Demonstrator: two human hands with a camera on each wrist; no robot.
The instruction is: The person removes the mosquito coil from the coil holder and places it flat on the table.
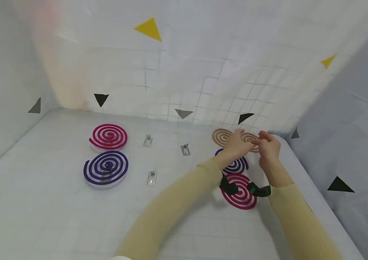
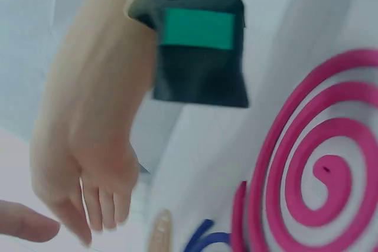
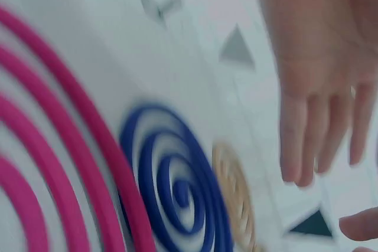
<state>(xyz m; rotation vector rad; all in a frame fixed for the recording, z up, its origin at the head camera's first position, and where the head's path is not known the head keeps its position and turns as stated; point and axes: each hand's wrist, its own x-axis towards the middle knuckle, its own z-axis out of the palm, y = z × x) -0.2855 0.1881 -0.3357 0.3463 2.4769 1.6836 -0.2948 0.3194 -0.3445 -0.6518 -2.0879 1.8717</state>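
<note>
Two tan mosquito coils lie side by side at the back right, the left one [image 1: 220, 137] and the right one [image 1: 246, 137]. My left hand [image 1: 238, 145] reaches over them, fingers extended toward my right hand [image 1: 269, 148], which is at the right coil's outer edge. Straight fingers show on the left hand [image 3: 319, 92] in the right wrist view and on the right hand [image 2: 97, 157] in the left wrist view. Nothing shows held in either. Below my left wrist lies a blue coil [image 1: 236, 167], partly hidden by it. Nearer me is a pink coil [image 1: 240, 193].
On the left of the white table [image 1: 57, 224] are another pink coil [image 1: 109, 136] and a blue coil [image 1: 106, 168], with a metal stand under the blue one. Small metal stands [image 1: 152, 178] sit mid-table. White sheeting [image 1: 187, 65] with triangle markers rises behind and at both sides.
</note>
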